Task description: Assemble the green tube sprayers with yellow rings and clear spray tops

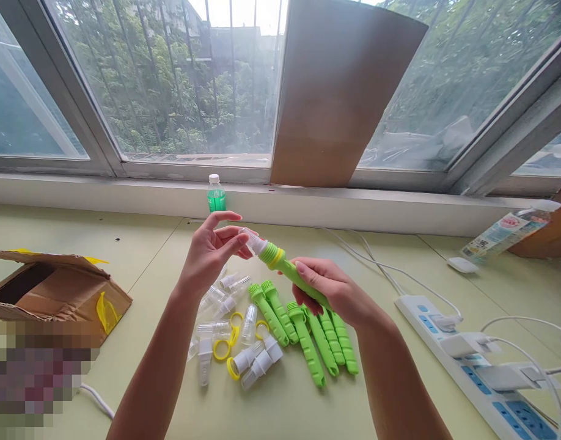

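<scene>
My right hand (324, 284) is wrapped round a green ribbed plastic handle (299, 276), tilted up to the left. A yellow ring (277, 258) sits round its threaded neck. At its upper end is a clear plastic tip with a white collar (255, 242), pinched between the thumb and fingers of my left hand (219, 244). Below lie several more green handles (308, 345) on the table. Beside them are loose clear tips with white collars (257, 366) and several yellow rings (222, 350). My left forearm hides part of the pile of tips.
An open cardboard box (69, 293) stands at left. A white power strip (464, 366) with plugs and cables runs along the right. A bottle of green liquid (216, 195) stands by the sill; another bottle (509, 232) leans at far right. Cardboard (335, 91) covers part of the window.
</scene>
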The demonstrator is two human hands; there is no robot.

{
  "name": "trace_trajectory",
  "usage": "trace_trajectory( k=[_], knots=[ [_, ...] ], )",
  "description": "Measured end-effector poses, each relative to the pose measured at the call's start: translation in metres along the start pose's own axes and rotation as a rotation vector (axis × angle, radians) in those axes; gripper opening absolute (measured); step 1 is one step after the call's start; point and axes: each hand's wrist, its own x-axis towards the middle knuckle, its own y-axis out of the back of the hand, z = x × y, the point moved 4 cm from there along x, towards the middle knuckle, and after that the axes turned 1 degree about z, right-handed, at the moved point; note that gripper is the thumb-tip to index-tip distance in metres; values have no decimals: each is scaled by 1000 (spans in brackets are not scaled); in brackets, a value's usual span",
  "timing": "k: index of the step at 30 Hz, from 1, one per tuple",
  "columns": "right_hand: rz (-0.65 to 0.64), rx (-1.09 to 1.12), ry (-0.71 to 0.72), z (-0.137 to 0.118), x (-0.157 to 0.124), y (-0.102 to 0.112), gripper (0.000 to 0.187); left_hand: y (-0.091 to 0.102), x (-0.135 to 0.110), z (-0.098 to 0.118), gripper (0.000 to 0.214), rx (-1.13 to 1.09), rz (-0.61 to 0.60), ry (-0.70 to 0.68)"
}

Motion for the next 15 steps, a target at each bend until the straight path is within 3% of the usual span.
trace_trajectory(
  k=[15],
  knots=[
    [5, -67, -11, 1, 1, 5, 39, 0, 0, -3, 39, -39, 22, 69]
  ],
)
